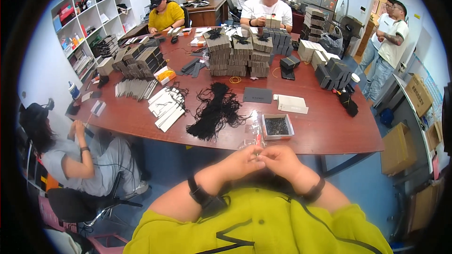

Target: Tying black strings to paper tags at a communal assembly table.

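Just in front of the table's near edge, my left hand (245, 161) and my right hand (281, 161) meet with their fingertips pinched together. Whatever is between them is too small to make out. A slim red-orange thing (258, 139) shows just beyond the left fingers; I cannot tell if it is held. Beyond my hands sits an open box (278, 137) of small dark pieces, with clear plastic film (250, 130) beside it. A heap of black cords (216, 112) lies to the left. Farther off are a dark grey card (257, 95) and a beige card (291, 104).
White tags (165, 108) fan out on the reddish table (325, 129), left of the cords. Tall banded stacks of grey cards (228, 56) stand mid-table. A seated person (84, 155) works at the left; others sit at the far side. Two people stand at right near cardboard boxes (399, 148).
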### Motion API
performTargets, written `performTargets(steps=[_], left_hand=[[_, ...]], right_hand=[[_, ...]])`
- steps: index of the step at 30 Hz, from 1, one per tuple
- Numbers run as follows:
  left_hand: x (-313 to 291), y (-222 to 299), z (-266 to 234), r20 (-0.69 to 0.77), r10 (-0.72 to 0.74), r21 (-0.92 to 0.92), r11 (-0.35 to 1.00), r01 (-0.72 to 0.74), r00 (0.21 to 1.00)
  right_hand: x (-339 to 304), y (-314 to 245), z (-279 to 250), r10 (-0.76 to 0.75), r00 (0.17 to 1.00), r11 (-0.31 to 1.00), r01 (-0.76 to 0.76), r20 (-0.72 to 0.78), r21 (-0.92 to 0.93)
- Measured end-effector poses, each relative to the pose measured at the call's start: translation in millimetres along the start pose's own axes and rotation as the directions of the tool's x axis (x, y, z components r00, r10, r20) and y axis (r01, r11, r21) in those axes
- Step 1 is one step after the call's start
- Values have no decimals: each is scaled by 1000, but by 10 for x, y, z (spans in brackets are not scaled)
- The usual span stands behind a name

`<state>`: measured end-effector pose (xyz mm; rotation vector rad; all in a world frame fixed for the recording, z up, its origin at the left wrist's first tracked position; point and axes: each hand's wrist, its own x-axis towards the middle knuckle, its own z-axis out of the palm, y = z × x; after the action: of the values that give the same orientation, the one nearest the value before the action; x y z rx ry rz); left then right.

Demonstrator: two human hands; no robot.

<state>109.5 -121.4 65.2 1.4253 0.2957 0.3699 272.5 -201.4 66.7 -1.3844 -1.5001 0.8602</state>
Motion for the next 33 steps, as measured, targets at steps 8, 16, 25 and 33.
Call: performTargets(steps=[8, 16, 25, 33], left_hand=[[0, -93, -44, -251, 123, 506, 862, 22, 960], [3, -124, -60, -307, 44, 244, 969, 34, 951], [-47, -16, -147, -417, 45, 341, 934, 111, 908], [-53, 68, -106, -421, 38, 261, 962, 80, 906]], right_hand=[[132, 224, -193, 59, 998, 997, -59, -11, 45], [781, 686, -697, 31, 988, 628, -134, -148, -767], [823, 783, -695, -47, 990, 654, -73, -136, -753], [763, 785, -683, 232, 892, 893, -354, -389, -277]])
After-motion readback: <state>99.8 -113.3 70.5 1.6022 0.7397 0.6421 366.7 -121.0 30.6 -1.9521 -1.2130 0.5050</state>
